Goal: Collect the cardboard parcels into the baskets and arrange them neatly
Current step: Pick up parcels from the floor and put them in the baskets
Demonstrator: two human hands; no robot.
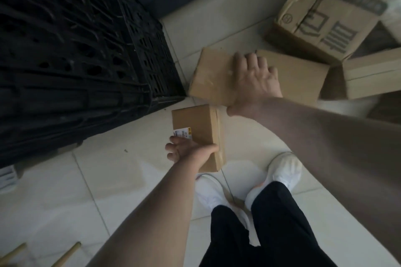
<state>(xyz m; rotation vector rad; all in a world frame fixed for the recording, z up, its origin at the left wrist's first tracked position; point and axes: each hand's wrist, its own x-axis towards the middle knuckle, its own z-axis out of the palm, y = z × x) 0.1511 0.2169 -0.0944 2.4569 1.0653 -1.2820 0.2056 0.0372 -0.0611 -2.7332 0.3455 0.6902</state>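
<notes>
The small box (193,128) is in the left hand (186,151), just past the white shoes (284,169). The hand holds it at its near end, with the thumb on top and the fingers curled round the left side. The box's long side runs from near to far, and a white label shows on top.

A bit farther away and to the right is the flat parcel (212,76). The right hand (253,78) lies across it. Its fingers bend over the far edge and its thumb is at the near edge, so it grips the parcel. This parcel looks blurry, and I cannot tell if it is off the floor (108,180).

The black basket (147,60) stands close by, to the left of both parcels. The small box is nearer to the basket's near corner. So I think the left hand should go first, up and left over the rim.

A big box (325,17) and some others lie far to the right.
</notes>
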